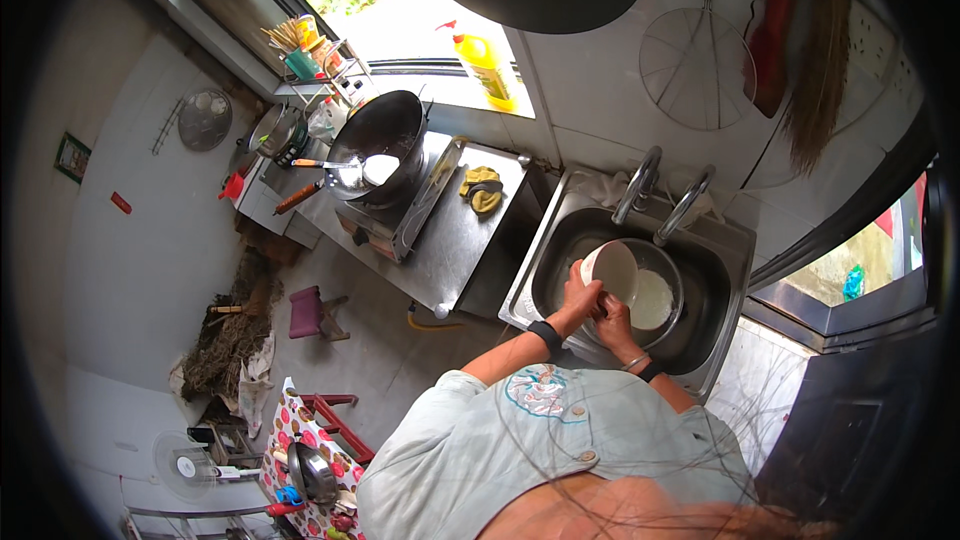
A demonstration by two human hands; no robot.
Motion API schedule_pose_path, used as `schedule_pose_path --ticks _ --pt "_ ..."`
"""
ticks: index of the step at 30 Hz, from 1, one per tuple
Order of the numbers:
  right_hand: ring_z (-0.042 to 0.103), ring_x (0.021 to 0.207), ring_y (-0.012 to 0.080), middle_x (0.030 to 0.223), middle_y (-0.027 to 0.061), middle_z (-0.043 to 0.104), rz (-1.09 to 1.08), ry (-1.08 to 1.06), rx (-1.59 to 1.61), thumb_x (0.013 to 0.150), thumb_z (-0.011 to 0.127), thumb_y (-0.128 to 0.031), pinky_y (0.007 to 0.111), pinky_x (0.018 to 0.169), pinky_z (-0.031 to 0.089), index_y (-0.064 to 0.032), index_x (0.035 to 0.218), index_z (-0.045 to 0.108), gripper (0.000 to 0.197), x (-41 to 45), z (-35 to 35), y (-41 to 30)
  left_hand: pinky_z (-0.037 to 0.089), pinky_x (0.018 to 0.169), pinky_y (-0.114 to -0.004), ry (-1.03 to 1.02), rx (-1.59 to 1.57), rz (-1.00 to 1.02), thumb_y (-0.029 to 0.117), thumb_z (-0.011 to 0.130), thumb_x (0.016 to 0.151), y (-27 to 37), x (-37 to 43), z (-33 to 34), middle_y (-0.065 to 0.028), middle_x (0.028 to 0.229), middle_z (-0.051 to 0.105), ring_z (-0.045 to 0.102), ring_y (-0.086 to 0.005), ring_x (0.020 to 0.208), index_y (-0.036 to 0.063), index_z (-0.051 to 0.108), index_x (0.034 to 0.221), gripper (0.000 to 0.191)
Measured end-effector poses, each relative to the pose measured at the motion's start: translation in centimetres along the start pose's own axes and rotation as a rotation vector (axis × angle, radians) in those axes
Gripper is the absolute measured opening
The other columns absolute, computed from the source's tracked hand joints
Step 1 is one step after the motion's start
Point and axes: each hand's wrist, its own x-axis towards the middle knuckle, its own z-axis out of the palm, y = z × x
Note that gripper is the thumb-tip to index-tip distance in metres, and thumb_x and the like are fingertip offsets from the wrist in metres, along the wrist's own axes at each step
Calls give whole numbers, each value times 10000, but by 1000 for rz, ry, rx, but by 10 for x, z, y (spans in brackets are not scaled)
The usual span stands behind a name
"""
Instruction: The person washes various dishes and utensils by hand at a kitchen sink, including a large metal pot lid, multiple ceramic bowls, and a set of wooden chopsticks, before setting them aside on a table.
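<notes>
Over the stainless steel sink (703, 300), my left hand (579, 298) grips a white bowl (613, 270) by its side, the bowl tilted with its inside facing right. My right hand (615, 324) is at the lower rim of the same bowl, its fingers partly hidden. Below and to the right of the bowl sits a round metal basin (675, 270) in the sink, with a pale, whitish round content (652, 300); whether it is liquid or a second bowl, I cannot tell. Two curved metal faucets (639, 184) rise at the sink's back edge.
Left of the sink is a steel counter (450, 255) with a yellow and grey cloth (481, 190) and a wok (386, 135) on a gas stove. A yellow detergent bottle (486, 71) stands on the windowsill. A purple-seated stool (305, 313) is on the floor. A wire strainer (697, 67) hangs on the wall.
</notes>
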Motion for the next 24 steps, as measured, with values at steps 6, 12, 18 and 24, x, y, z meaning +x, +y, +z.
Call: schedule_pose_path --ticks 6,12,18,24 --pt "496 912 273 960 82 544 -412 -187 -575 634 542 -21 351 798 396 -98 905 596 286 3 -42 29 520 530 -412 -508 -202 -242 140 494 675 39 2 -30 -132 1078 405 506 -304 916 99 270 1188 561" --pt "514 792 323 901 136 537 -67 19 -33 684 502 12 366 647 424 6 892 516 208 4 2 8 454 647 -268 -26 11 147 143 516 660 -15 5 6 -129 1072 431 484 -233 931 80 296 1191 578" --pt "505 846 294 950 115 528 -374 -117 -251 693 506 4 368 735 422 -39 936 550 251 -2 -27 13 519 538 -451 -403 -267 -281 181 490 694 21 0 -29 -130 1098 389 491 -322 925 116 260 1203 562" --pt "516 830 305 942 127 539 -215 -207 -332 703 536 -30 377 728 428 -59 966 546 265 2 -17 6 501 650 -419 -391 -302 -234 179 499 678 18 -6 -22 -143 1097 402 450 -311 1005 93 276 1204 577"
